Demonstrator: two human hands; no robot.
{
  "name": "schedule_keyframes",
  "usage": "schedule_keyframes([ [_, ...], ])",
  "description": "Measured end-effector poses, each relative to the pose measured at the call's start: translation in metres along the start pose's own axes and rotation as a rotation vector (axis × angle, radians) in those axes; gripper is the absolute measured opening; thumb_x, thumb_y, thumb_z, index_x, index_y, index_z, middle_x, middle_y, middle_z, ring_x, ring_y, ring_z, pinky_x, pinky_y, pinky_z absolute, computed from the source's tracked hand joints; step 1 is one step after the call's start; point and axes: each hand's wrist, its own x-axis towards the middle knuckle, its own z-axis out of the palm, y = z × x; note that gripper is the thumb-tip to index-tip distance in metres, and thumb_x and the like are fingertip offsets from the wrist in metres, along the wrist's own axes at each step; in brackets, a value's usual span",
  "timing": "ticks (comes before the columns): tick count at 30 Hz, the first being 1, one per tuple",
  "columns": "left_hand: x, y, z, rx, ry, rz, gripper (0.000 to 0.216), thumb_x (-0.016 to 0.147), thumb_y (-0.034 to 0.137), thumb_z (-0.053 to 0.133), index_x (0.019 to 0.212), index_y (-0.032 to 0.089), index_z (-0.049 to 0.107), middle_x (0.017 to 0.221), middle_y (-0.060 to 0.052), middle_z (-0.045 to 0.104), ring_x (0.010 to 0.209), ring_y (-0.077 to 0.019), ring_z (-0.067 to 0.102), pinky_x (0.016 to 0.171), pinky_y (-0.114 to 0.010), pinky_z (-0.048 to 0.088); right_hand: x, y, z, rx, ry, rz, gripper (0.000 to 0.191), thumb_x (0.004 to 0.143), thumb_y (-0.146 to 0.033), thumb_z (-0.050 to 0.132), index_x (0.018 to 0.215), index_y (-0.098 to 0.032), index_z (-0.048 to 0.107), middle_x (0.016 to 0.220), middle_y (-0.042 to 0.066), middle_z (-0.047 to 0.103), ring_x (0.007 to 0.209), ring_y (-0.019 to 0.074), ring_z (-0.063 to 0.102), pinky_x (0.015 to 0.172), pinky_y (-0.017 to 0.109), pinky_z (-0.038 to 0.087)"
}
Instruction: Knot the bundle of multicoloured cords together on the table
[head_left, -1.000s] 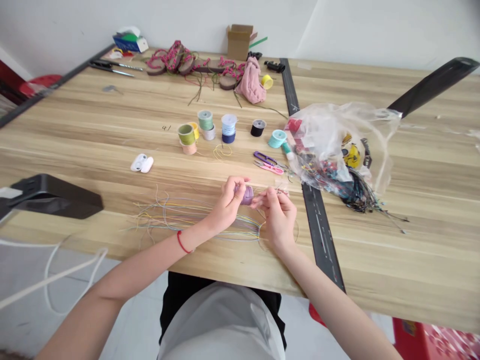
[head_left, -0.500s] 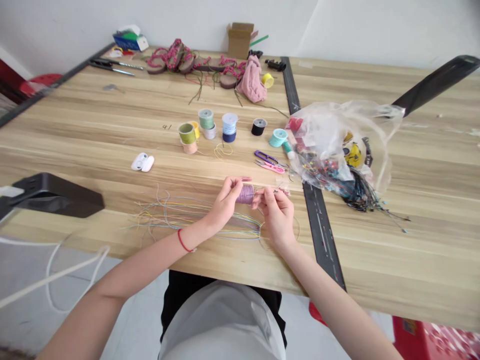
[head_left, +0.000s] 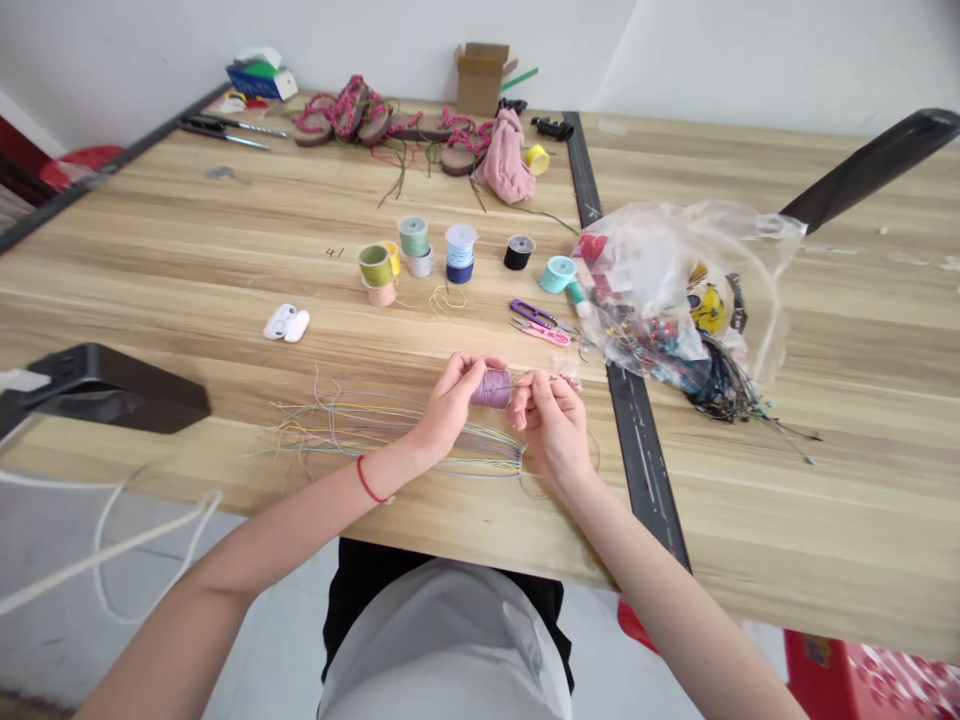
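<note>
A spool of purple thread (head_left: 491,389) is gripped in my left hand (head_left: 453,400), between thumb and fingers. To its right, my right hand (head_left: 556,420) pinches a thin thread that runs from the spool; the exact end is too fine to make out. Both hands are just above the table. Beneath my left hand and wrist lies a bundle of long coloured threads (head_left: 480,462), spread loose to the left and gathered at its right end. Purple thread snips (head_left: 532,313) and pink thread snips (head_left: 545,333) lie beyond my hands.
Several thread spools (head_left: 414,238) stand further back, with a white earbud case (head_left: 286,323) to their left. A clear plastic bag (head_left: 675,270) with cords lies right of the black strip (head_left: 646,470). A black stand (head_left: 112,390) is at left. Braided straps and a pink cloth (head_left: 508,165) lie behind.
The fingers of my right hand have shifted slightly away from the spool, and a dark stretch of thread shows between. My left hand keeps its hold in nearly the same place.
</note>
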Motion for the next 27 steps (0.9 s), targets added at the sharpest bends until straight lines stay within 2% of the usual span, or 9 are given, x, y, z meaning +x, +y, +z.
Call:
schedule_keyframes([
  [4,0.0032,0.0011,-0.0008,-0.057,0.005,-0.021,0.013,0.091,0.028,0.058,0.082,0.019,0.061,0.098,-0.003,0.069,0.096,-0.0178,0.06,0.092,-0.034,0.043,-0.0001,0.0005,0.0005,0.016,-0.021,-0.004,0.033,0.081,-0.053,0.07,0.075,-0.022,0.062,0.055,-0.006,0.058,0.046,0.0087,0.05,0.05,0.024,0.042],
  [9,0.0032,-0.0004,-0.0011,0.002,0.044,0.004,0.015,0.091,0.033,0.059,0.083,0.02,0.058,0.095,-0.003,0.067,0.096,-0.0182,0.061,0.092,-0.035,0.044,0.0006,-0.0012,0.0022,0.004,-0.059,0.008,0.035,0.08,-0.055,0.07,0.073,-0.022,0.062,0.057,-0.005,0.059,0.047,0.0096,0.052,0.051,0.025,0.043],
  [15,0.0002,-0.0032,-0.0009,0.11,0.049,0.121,0.021,0.095,0.041,0.057,0.089,0.021,0.055,0.096,-0.002,0.065,0.097,-0.0168,0.06,0.093,-0.032,0.044,0.003,-0.0045,-0.0001,0.043,-0.085,0.052,0.032,0.081,-0.054,0.07,0.091,-0.025,0.06,0.056,-0.007,0.058,0.048,0.0103,0.053,0.051,0.024,0.043],
  [20,-0.0006,-0.003,-0.0004,0.183,0.029,0.174,0.024,0.096,0.044,0.056,0.089,0.021,0.053,0.095,-0.003,0.065,0.095,-0.0165,0.06,0.09,-0.031,0.045,0.0049,-0.0063,-0.0023,0.106,-0.067,0.046,0.033,0.079,-0.051,0.074,0.082,-0.025,0.053,0.057,-0.007,0.06,0.049,0.0098,0.053,0.053,0.023,0.044],
  [27,-0.0039,-0.0019,0.0014,0.208,0.034,0.151,0.024,0.098,0.044,0.051,0.091,0.021,0.053,0.098,-0.004,0.066,0.093,-0.0172,0.06,0.087,-0.032,0.046,0.0023,-0.0049,-0.0001,0.022,-0.064,0.012,0.035,0.084,-0.057,0.065,0.079,-0.024,0.052,0.06,-0.003,0.064,0.054,0.0126,0.057,0.056,0.026,0.045],
])
